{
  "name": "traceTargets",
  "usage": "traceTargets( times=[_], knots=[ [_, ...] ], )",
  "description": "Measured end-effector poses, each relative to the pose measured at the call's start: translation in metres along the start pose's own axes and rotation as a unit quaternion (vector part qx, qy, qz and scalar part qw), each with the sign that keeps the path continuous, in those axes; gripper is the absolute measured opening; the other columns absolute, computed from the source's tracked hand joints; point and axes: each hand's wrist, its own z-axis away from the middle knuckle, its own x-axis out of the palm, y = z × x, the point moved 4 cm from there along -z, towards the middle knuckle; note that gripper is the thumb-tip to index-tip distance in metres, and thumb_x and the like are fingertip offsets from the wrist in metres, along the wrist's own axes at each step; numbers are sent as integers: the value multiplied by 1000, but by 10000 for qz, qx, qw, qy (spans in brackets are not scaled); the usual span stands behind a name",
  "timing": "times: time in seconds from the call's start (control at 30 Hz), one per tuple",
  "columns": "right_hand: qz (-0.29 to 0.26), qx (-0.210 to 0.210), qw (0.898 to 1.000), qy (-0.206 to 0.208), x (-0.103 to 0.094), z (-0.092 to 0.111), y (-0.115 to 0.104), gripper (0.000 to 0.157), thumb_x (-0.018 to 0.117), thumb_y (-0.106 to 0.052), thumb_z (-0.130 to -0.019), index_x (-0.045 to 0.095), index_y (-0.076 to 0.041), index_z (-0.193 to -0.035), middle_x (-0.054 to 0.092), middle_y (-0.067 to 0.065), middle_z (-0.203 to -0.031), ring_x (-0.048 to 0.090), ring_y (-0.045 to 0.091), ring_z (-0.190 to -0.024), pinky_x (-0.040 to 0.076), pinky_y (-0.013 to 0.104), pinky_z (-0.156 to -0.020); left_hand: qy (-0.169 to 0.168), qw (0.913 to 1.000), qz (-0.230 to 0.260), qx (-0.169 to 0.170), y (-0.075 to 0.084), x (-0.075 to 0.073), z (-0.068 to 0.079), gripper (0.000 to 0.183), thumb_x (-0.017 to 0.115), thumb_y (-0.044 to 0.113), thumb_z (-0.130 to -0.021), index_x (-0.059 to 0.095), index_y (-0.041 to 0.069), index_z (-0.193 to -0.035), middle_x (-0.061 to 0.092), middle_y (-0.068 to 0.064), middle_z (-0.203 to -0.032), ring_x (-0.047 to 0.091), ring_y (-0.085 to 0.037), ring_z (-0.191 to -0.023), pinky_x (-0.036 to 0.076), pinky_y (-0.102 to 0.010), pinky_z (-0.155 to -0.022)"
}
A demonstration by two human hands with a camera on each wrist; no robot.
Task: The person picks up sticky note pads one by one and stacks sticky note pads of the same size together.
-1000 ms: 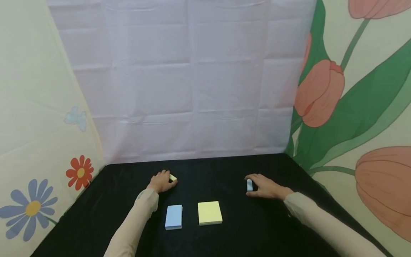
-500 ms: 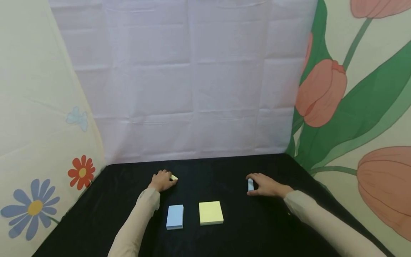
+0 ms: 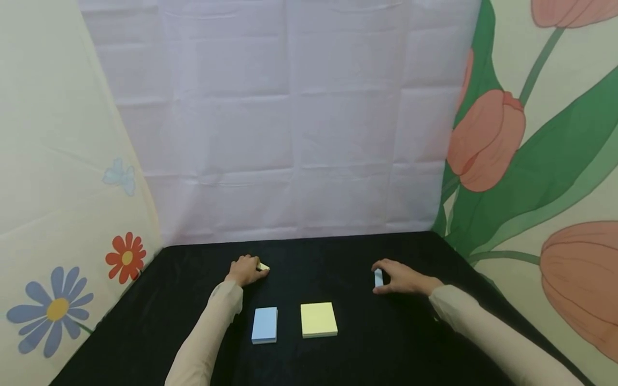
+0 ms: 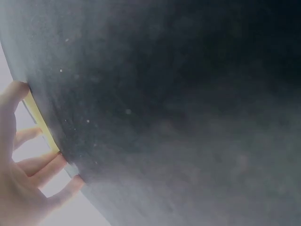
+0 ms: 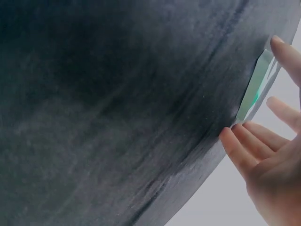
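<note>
At the far left of the table, my left hand (image 3: 245,270) grips a small yellow sticky note pad (image 3: 263,267). The left wrist view shows this pad (image 4: 43,123) edge-on between thumb and fingertips. Farther right, my right hand (image 3: 402,277) holds a narrow light blue sticky note pad (image 3: 379,277) between thumb and fingers. It looks pale green in the right wrist view, where the thumb is at one end and fingertips at the other. Most of the yellow pad is hidden behind the left hand in the head view.
Nearer the front lie a blue rectangular sticky note pad (image 3: 264,324) and a yellow square sticky note pad (image 3: 318,320), side by side and apart. A black cloth (image 3: 357,354) covers the table. Behind it hangs a white sheet (image 3: 299,134), with flower-printed sheets on both sides.
The whole head view shifts slightly rightward as the camera turns a little. Both hands keep their hold and stay at the same places on the table.
</note>
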Motion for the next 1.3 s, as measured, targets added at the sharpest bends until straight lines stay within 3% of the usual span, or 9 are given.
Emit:
traceTargets(
  times=[0.2, 0.4, 0.57, 1.0, 1.3],
  knots=[
    [-117, -133, 9998, 18, 0, 3, 2, 59, 78, -37, -85, 57, 2, -125, 59, 18, -122, 57, 37, -110, 48, 53, -88, 173, 9998, -102, 85, 0, 0, -3, 38, 69, 40, -88, 62, 3, -97, 57, -10, -84, 54, -27, -81, 46, -49, -76],
    [-116, -46, 9999, -1, -1, 1, 3, 61, 83, -33, -81, 57, 3, -124, 61, 19, -120, 58, 38, -109, 48, 52, -88, 167, 9998, -123, 34, 0, 3, -5, 44, 72, 41, -84, 63, 2, -103, 57, -10, -83, 52, -26, -79, 47, -47, -72],
    [-62, 11, 10000, -19, -4, -1, 2, 60, 84, -33, -80, 59, 2, -121, 63, 18, -116, 60, 33, -104, 50, 48, -86, 181, 9997, -157, -20, 0, 3, -6, 46, 71, 41, -84, 62, 2, -105, 57, -12, -85, 52, -27, -82, 48, -48, -74],
    [98, -305, 9995, -34, -6, -1, 1, 55, 82, -35, -81, 60, 2, -115, 63, 7, -101, 57, 15, -83, 49, 35, -70, 5, 9996, -214, -165, 0, 5, -8, 48, 71, 42, -87, 61, 1, -111, 56, -14, -91, 51, -29, -89, 46, -49, -80],
    [556, -707, 9958, -181, -1, 2, -8, 44, 76, -31, -87, 63, -1, -117, 60, 11, -104, 55, 18, -85, 47, 37, -69, 32, 9998, -175, -136, 1, 7, -5, 51, 72, 41, -86, 60, 1, -114, 57, -15, -93, 51, -30, -90, 46, -49, -80]
  ],
)
